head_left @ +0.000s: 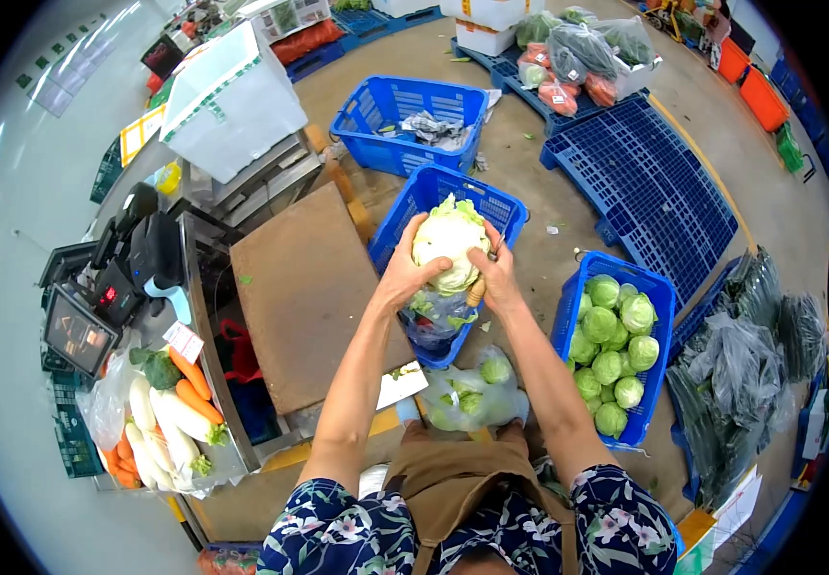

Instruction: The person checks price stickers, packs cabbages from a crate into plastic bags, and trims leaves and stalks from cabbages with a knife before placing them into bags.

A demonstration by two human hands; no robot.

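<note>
A pale cabbage (pixel 450 241) with ragged leaf edges is held up between both hands, above a blue crate (pixel 503 203). My left hand (pixel 407 268) is curved round its left side, thumb across the front. My right hand (pixel 497 273) grips the right side, thumb also on the front. A short wooden handle (pixel 477 291) sticks out below the right hand's fingers; the rest of that tool is hidden. Under the cabbage, dark plastic and loose leaves show in the crate. A clear plastic bag (pixel 472 395) with green cabbages lies at my feet.
To the right stands a blue crate full of cabbages (pixel 610 364), near a blue pallet (pixel 644 192). Another blue crate (pixel 367 129) holds crumpled plastic ahead. A brown board (pixel 309 297) is at left, beside a counter with carrots (pixel 199 401) and white radishes (pixel 177 436).
</note>
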